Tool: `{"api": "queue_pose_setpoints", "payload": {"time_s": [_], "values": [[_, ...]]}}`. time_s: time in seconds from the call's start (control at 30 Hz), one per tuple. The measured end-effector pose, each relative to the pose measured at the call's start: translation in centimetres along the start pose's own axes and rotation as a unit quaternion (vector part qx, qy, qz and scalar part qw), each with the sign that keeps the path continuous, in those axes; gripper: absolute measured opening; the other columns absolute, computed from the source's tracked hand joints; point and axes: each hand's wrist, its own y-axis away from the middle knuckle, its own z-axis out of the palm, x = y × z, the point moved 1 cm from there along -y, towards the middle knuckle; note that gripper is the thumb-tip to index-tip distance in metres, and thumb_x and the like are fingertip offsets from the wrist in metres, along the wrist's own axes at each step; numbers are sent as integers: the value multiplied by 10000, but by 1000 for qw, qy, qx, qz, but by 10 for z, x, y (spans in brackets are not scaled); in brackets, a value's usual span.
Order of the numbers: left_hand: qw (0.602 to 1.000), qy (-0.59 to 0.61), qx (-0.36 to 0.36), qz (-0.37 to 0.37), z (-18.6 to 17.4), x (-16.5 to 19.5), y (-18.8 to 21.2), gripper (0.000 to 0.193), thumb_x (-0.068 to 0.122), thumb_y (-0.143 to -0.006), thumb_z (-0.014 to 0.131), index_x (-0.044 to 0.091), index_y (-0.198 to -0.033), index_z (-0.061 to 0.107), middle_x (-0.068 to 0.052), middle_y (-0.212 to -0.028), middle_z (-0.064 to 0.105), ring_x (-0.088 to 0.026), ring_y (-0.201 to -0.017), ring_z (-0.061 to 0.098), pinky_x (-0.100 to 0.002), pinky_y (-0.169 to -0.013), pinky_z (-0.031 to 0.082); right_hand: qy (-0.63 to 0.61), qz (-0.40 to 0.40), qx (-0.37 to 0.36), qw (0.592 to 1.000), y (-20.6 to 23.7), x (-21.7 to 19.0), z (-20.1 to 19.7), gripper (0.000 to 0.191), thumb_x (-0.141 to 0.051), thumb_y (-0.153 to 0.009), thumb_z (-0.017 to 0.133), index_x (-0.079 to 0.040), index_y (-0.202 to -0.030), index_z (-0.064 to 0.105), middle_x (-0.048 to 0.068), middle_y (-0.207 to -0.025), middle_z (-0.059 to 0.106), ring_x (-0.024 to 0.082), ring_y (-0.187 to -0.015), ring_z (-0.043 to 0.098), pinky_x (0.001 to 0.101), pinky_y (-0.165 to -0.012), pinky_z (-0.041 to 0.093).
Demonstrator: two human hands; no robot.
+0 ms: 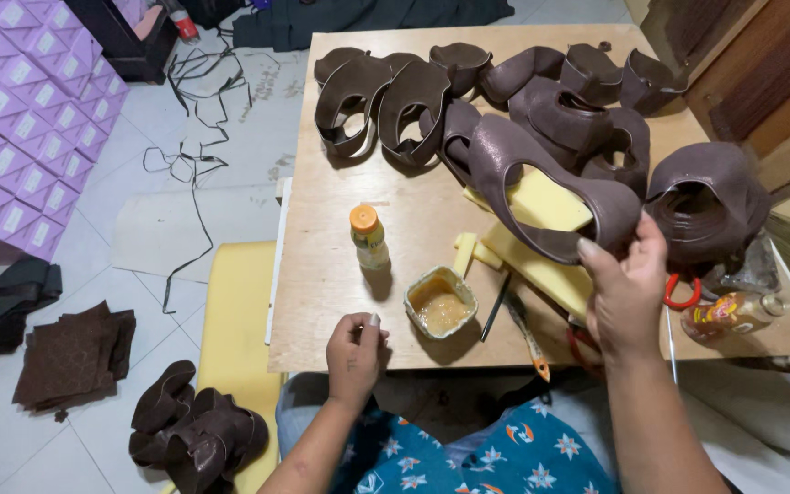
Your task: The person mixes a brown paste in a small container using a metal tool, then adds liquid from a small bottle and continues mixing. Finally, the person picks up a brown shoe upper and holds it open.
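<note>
Your lap, in blue patterned cloth (505,448), sits closest, just under the near edge of the tabletop (340,183). Your left hand (356,352) rests at that edge, fingers curled in loosely with the thumb up; you cannot tell from here whether anything small is pinched in it. Your right hand (628,293) is raised over the right side, fingers closed on the rim of a brown leather shoe upper (550,178), which arches above a yellow foam block (537,242).

Between your hands stands a small tub of yellowish glue (440,303), and just behind it a little bottle with an orange cap (368,236). Right of the tub lie a thin dark stick (495,307) and a brush with an orange handle (528,337), both close to your right wrist. Red-handled scissors (683,293) and a clear bottle lying on its side (733,313) crowd the right edge.

More brown uppers (468,91) fill the far half of the tabletop, touching one another. On the floor to your left lie a pile of brown uppers (194,434), a stack of brown leather pieces (75,357), loose black strips (194,137) and purple boxes (20,101).
</note>
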Motion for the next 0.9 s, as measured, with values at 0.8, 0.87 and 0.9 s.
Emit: {"api": "queue_pose_setpoints", "payload": {"time_s": [0.8, 0.87, 0.9], "values": [[982, 110, -107, -108, 0, 1, 30, 335, 210, -976, 564, -3, -1235, 563, -150, -1089, 708, -257, -1024, 726, -361, -833, 602, 181, 352, -191, 898, 137, 60, 35, 372, -172, -856, 732, -10, -1190, 704, 53, -1002, 727, 140, -829, 674, 303, -714, 545], [988, 67, -106, -84, -9, -3, 26, 315, 186, -971, 572, -2, -1223, 568, -145, -1079, 709, -254, -1026, 724, -357, -833, 597, 260, 288, -207, 898, 140, 64, 38, 297, -189, -864, 718, -4, -1096, 739, 46, -921, 763, 113, -800, 691, 274, -726, 550], [991, 38, -114, -63, -17, -2, 24, 305, 174, -968, 575, -2, -1218, 571, -143, -1074, 709, -253, -1028, 723, -355, -832, 594, 299, 256, -214, 894, 141, 66, 40, 271, -197, -868, 712, -1, -1050, 756, 42, -881, 780, 100, -785, 700, 260, -731, 553]]}}
